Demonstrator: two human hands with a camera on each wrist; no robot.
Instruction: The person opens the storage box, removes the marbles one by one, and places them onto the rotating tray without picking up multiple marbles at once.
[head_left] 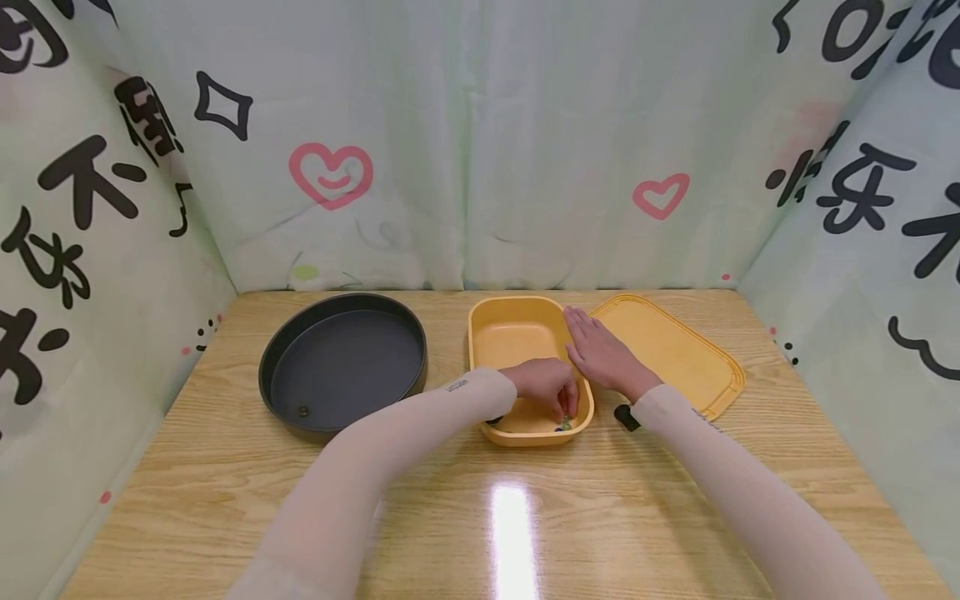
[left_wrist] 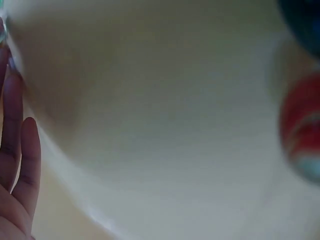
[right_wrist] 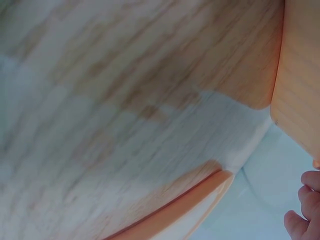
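My left hand [head_left: 551,385] reaches down into the yellow box [head_left: 517,310], fingers bent toward its near right corner. Small glass marbles [head_left: 564,425] lie there, right at the fingertips; I cannot tell whether the fingers pinch one. In the left wrist view, a red-and-white swirled marble [left_wrist: 304,130] and a dark blue-green marble [left_wrist: 306,22] show large and blurred on the box floor. My right hand [head_left: 602,354] lies along the box's right rim with its fingers straight. In the right wrist view only some fingertips [right_wrist: 310,205] show, beside the box wall.
A round black pan [head_left: 348,358] stands to the left with a single small marble [head_left: 303,411] near its front edge. The yellow lid [head_left: 675,350] lies flat on the wooden table [head_left: 450,517], right of the box. Printed curtains [head_left: 465,167] enclose the back and sides.
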